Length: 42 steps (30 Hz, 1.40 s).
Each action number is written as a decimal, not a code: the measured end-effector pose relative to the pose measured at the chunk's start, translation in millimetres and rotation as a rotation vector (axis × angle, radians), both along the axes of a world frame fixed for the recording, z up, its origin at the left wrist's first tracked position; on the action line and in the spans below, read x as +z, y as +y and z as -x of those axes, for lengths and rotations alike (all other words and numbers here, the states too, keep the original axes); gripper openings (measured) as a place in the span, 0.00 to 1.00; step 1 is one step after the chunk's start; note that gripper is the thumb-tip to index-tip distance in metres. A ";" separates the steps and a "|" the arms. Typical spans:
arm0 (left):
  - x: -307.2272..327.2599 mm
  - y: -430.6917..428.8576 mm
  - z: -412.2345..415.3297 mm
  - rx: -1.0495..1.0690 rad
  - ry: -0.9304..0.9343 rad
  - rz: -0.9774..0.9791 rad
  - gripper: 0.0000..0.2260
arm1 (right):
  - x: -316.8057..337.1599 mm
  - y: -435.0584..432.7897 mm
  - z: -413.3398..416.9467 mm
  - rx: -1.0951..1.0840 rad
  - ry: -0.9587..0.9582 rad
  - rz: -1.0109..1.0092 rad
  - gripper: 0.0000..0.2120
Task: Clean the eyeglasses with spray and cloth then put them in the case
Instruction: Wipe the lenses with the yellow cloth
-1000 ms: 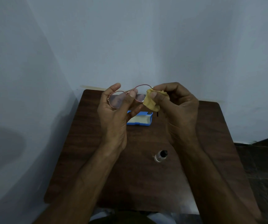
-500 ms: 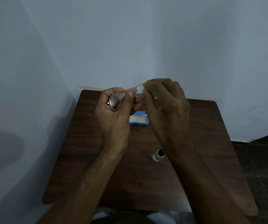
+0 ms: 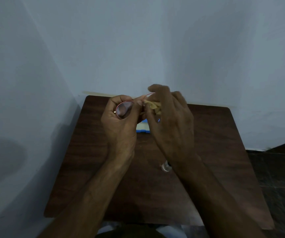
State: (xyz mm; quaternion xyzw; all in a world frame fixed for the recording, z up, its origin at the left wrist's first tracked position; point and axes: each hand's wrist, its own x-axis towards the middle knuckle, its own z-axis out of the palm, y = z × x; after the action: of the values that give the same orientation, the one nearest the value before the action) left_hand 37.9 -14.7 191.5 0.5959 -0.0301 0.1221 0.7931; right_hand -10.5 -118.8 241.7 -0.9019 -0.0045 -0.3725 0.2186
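I hold thin red-rimmed eyeglasses [image 3: 124, 109] above the far part of the dark wooden table [image 3: 93, 169]. My left hand [image 3: 121, 124] grips the left lens rim, thumb near the bridge. My right hand [image 3: 170, 124] pinches a yellow cloth [image 3: 153, 105] against the right lens, which is mostly hidden by the fingers. The blue and white case [image 3: 142, 128] lies on the table under my hands, largely covered. The small spray bottle [image 3: 166, 166] lies on the table beside my right wrist, partly hidden.
The table stands in a corner between two pale blue walls [image 3: 155, 48]. A dark tiled floor [image 3: 279, 177] shows at the right. The table's near edge runs just above my lap.
My right hand has turned and lifted its fingers over the right lens, and the yellow cloth shows again. The left hand keeps its hold on the glasses. The camera view has drifted slightly.
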 end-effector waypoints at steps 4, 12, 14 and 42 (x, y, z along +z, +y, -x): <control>0.7 0.1 -0.7 -0.010 0.031 0.005 0.09 | 3.4 -4.6 -5.8 -0.080 -0.049 -0.043 0.22; 0.1 -1.1 -1.8 -0.057 0.066 0.002 0.07 | 4.4 -6.0 -10.9 -0.040 -0.040 -0.048 0.23; 1.1 -1.1 -2.5 -0.052 0.056 0.017 0.06 | 0.2 1.2 -7.2 0.004 0.011 -0.029 0.27; 1.8 8.4 3.0 -0.050 -0.029 -0.005 0.06 | 0.0 0.5 -16.5 -0.069 -0.067 -0.138 0.31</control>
State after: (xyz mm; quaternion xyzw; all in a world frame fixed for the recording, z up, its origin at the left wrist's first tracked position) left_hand 34.9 -6.3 193.3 0.5951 -0.0568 0.1109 0.7939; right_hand 6.0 -118.3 241.7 -0.8714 0.0447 -0.4092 0.2669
